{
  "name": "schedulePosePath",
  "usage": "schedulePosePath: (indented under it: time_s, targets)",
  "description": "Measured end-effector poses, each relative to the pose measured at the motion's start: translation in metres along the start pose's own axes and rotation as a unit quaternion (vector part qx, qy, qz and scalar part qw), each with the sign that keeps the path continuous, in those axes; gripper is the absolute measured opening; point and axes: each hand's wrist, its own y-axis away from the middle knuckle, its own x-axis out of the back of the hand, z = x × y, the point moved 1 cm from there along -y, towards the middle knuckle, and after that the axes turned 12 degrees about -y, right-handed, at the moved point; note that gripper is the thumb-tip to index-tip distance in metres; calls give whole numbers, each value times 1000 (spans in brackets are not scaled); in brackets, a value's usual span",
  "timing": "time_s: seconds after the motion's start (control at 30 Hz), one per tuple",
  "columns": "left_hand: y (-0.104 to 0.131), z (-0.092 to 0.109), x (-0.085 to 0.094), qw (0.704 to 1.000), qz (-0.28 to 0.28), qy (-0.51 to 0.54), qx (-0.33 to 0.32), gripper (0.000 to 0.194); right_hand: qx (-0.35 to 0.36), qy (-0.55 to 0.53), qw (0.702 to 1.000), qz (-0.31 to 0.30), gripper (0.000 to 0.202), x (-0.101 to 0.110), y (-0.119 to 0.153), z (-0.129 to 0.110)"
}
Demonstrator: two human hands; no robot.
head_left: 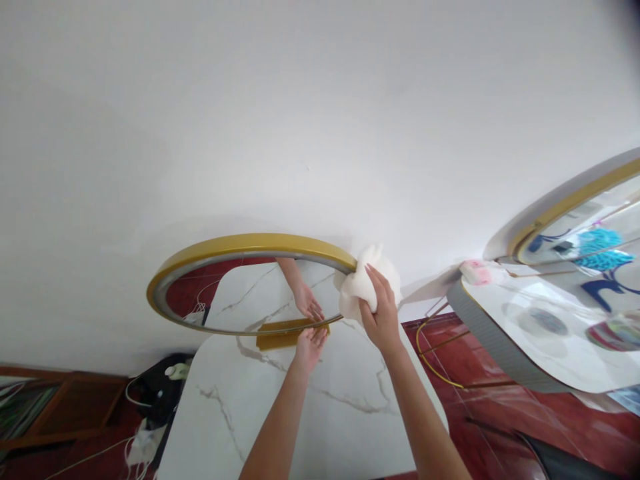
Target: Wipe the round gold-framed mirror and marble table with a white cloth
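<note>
A round mirror (240, 293) with a gold frame (260, 242) stands on a gold base (275, 341), on a white marble-patterned table (230, 387). My right hand (383, 310) grips a white cloth (357, 287) and presses it round the frame's right edge. Low at the mirror's front, my left hand (311, 343) lies against the base with its fingers stretched out and nothing in them. The glass reflects the tabletop and the left hand. The cloth hides the right end of the frame.
To the right, a second marble-topped table (545, 353) carries another gold-framed mirror (590, 200), a pink and white packet (483, 272) and a jar (615, 333). A wooden shelf (70, 407) and cables (140, 447) lie left. White wall (300, 120) rises behind.
</note>
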Motion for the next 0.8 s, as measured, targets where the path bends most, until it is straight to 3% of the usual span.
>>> schedulePosePath:
  time_s: [0.13,0.2,0.27,0.3,0.37,0.43,0.47,0.5,0.53,0.6,0.8]
  targets:
    - [24,4,-5,991,-6,-133,-24,13,-52,-50,996,58,53,-12,28,36]
    - [50,12,-12,980,-27,-187,-63,10,-73,-68,992,79,53,-18,42,50]
    - [87,30,-25,952,-69,-262,-145,9,-93,-84,988,93,54,-24,53,59]
    - [109,43,-35,872,-117,-391,-270,15,-106,-90,985,98,55,-27,57,62]
    - [154,73,-56,644,-153,-574,-482,29,-128,-104,981,105,55,-32,62,65]
    - [189,103,-79,420,-126,-654,-616,40,-136,-114,978,108,54,-35,64,65]
    - [202,118,-90,335,-87,-668,-659,43,-132,-115,978,111,53,-36,63,64]
    - [210,131,-99,276,-39,-670,-688,45,-123,-113,979,114,52,-35,61,62]
    - [215,142,-108,233,0,-674,-701,45,-112,-107,981,118,51,-34,59,58]
    - [216,159,-121,191,58,-680,-706,45,-87,-92,985,118,49,-29,53,49]
    - [204,168,-129,173,84,-692,-696,46,-1,-24,999,42,52,-12,26,3]
